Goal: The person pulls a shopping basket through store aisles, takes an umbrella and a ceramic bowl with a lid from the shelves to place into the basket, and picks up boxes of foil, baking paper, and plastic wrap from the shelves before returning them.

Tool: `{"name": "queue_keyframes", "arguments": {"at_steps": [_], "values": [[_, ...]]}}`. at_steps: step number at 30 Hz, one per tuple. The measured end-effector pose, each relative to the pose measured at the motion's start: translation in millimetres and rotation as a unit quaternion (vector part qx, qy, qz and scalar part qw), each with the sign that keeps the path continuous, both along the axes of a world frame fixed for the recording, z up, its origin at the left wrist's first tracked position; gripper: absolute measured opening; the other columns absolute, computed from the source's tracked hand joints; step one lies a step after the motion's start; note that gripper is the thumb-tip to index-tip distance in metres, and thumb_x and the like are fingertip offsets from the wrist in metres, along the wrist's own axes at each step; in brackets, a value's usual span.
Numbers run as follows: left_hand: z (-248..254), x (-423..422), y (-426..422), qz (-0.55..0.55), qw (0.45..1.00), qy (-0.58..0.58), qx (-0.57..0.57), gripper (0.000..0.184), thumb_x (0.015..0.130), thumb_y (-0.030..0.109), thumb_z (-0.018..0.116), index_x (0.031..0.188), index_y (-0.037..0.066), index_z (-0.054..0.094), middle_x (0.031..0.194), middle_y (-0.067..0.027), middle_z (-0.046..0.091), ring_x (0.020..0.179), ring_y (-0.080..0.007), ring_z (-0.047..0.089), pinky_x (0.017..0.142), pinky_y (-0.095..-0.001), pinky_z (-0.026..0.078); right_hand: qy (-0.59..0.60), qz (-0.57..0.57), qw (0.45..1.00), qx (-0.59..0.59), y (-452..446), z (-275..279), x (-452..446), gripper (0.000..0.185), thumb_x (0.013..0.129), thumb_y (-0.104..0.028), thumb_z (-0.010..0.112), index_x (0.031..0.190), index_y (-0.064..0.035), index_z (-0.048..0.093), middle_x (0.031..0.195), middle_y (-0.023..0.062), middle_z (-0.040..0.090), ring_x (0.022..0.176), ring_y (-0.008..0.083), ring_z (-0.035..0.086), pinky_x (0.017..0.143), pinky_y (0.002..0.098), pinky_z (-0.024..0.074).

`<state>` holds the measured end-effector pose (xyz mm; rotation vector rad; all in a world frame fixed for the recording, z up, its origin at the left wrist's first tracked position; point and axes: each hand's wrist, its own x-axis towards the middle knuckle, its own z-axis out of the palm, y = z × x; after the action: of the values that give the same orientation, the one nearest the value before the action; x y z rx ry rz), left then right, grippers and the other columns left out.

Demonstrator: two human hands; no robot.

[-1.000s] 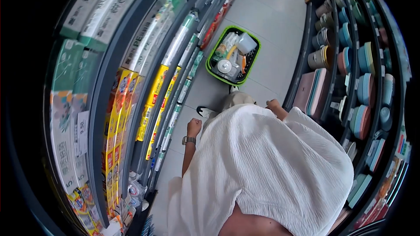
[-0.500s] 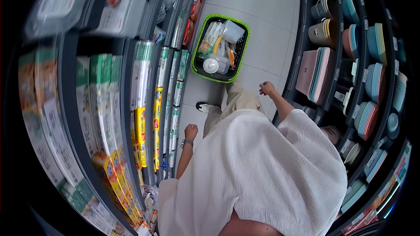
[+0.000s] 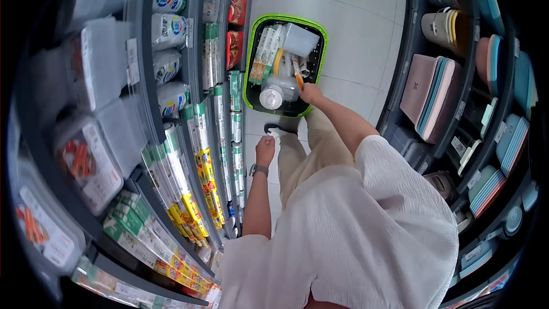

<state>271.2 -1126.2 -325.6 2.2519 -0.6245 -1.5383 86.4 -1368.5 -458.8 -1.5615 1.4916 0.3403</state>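
A black shopping basket with a lime-green rim (image 3: 325,51) stands on the floor ahead. Inside it lie a clear plastic container (image 3: 299,40), green-and-white boxes (image 3: 265,54), a clear jar with a white lid (image 3: 271,97) and an orange-handled item (image 3: 298,74). My right hand (image 3: 310,93) is at the basket's near right corner, its fingers closed by the orange item's end; whether it grips that item is too small to tell. My left hand (image 3: 265,147), with a watch on the wrist, hangs below the basket near the left shelves, its fingers curled.
Shelves on the left hold boxed wraps (image 3: 197,177), clear containers (image 3: 86,160) and red packs (image 3: 235,50). On the right, shelves carry pink and teal trays (image 3: 426,94), buckets (image 3: 443,28) and stacked bowls. Grey tiled floor (image 3: 354,40) runs between them.
My right hand has moved forward and left to the basket. The left hand has risen a little in view. The basket looks nearer, and the shelves have shifted in view.
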Motion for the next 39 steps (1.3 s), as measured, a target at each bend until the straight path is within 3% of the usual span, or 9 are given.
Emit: {"name": "queue_keyframes", "arguments": {"at_steps": [9, 11, 14, 20, 24, 28, 32, 35, 39], "values": [[26, -31, -65, 0.101, 0.992, 0.062, -0.042, 0.022, 0.106, 0.015, 0.056, 0.121, 0.002, 0.064, 0.106, -0.0083, 0.073, 0.090, -0.0148, 0.069, 0.078, -0.0273, 0.053, -0.097, 0.035, 0.985, 0.141, -4, -73, 113, 0.045, 0.080, -0.032, 0.076, 0.105, 0.0052, 0.074, 0.102, 0.0275, 0.073, 0.098, 0.0403, 0.072, 0.089, 0.0453, 0.0568], [12, -42, -33, 0.117, 0.992, 0.052, -0.012, 0.021, 0.105, 0.017, 0.057, 0.116, 0.001, 0.066, 0.100, -0.0099, 0.074, 0.088, -0.0168, 0.071, 0.079, -0.0299, 0.055, -0.100, -0.165, 0.953, 0.235, -5, -73, 147, 0.062, 0.077, -0.030, 0.084, 0.125, 0.0031, 0.064, 0.109, 0.0207, 0.072, 0.101, 0.0316, 0.072, 0.088, 0.0394, 0.0580], [3, -56, 14, 0.081, 0.996, 0.007, 0.044, 0.023, 0.102, 0.023, 0.063, 0.108, 0.002, 0.068, 0.091, -0.0129, 0.075, 0.082, -0.0223, 0.072, 0.077, -0.0345, 0.057, -0.107, -0.266, 0.948, 0.142, 18, -110, 195, 0.081, 0.074, -0.033, 0.088, 0.133, 0.0062, 0.049, 0.125, 0.0246, 0.066, 0.115, 0.0369, 0.067, 0.097, 0.0406, 0.0539], [-7, -79, 55, 0.107, 0.988, 0.025, 0.106, 0.023, 0.101, 0.023, 0.064, 0.108, 0.002, 0.070, 0.091, -0.0138, 0.075, 0.084, -0.0238, 0.072, 0.079, -0.0349, 0.057, -0.032, -0.404, 0.902, 0.150, 12, -118, 229, 0.087, 0.072, -0.034, 0.089, 0.132, 0.0092, 0.043, 0.125, 0.0284, 0.065, 0.115, 0.0398, 0.066, 0.099, 0.0412, 0.0522], [-37, -69, 57, 0.011, 1.000, -0.011, 0.006, 0.018, 0.100, 0.011, 0.060, 0.114, 0.002, 0.068, 0.095, -0.0097, 0.074, 0.085, -0.0170, 0.071, 0.074, -0.0297, 0.056, -0.063, -0.305, 0.935, 0.171, -5, -107, 198, 0.080, 0.073, -0.047, 0.086, 0.120, 0.0105, 0.055, 0.116, 0.0276, 0.068, 0.112, 0.0401, 0.067, 0.093, 0.0438, 0.0538], [-48, -31, -10, 0.124, 0.992, 0.011, -0.021, 0.019, 0.102, 0.009, 0.055, 0.116, 0.002, 0.066, 0.099, -0.0084, 0.074, 0.086, -0.0154, 0.071, 0.073, -0.0273, 0.055, -0.125, -0.295, 0.947, 0.009, -18, -47, 144, 0.068, 0.078, -0.050, 0.080, 0.110, 0.0088, 0.063, 0.097, 0.0219, 0.073, 0.086, 0.0325, 0.074, 0.076, 0.0399, 0.0582], [-45, 5, -89, 0.172, 0.981, 0.032, -0.086, 0.015, 0.101, 0.011, 0.057, 0.105, -0.001, 0.067, 0.094, -0.0092, 0.073, 0.082, -0.0179, 0.071, 0.076, -0.0305, 0.057, -0.196, -0.319, 0.921, 0.107, -29, 3, 67, 0.046, 0.089, -0.042, 0.074, 0.097, 0.0030, 0.069, 0.081, 0.0095, 0.072, 0.065, 0.0166, 0.069, 0.063, 0.0314, 0.0552], [-36, 21, -145, 0.142, 0.985, 0.066, -0.080, 0.028, 0.101, 0.018, 0.061, 0.121, -0.002, 0.060, 0.106, -0.0131, 0.072, 0.092, -0.0208, 0.071, 0.083, -0.0323, 0.056, -0.183, -0.252, 0.941, 0.135, -34, 54, 15, 0.038, 0.091, -0.036, 0.074, 0.100, 0.0005, 0.067, 0.081, 0.0063, 0.070, 0.066, 0.0129, 0.066, 0.061, 0.0293, 0.0535], [52, 21, -200, 0.338, 0.918, 0.161, -0.131, 0.077, 0.102, 0.039, 0.064, 0.153, -0.004, 0.025, 0.137, -0.0180, 0.057, 0.118, -0.0283, 0.063, 0.098, -0.0383, 0.052, -0.351, -0.092, 0.923, 0.130, -37, 215, -55, 0.042, 0.086, -0.028, 0.079, 0.115, 0.0003, 0.066, 0.096, 0.0084, 0.072, 0.087, 0.0153, 0.067, 0.074, 0.0303, 0.0538]]}}
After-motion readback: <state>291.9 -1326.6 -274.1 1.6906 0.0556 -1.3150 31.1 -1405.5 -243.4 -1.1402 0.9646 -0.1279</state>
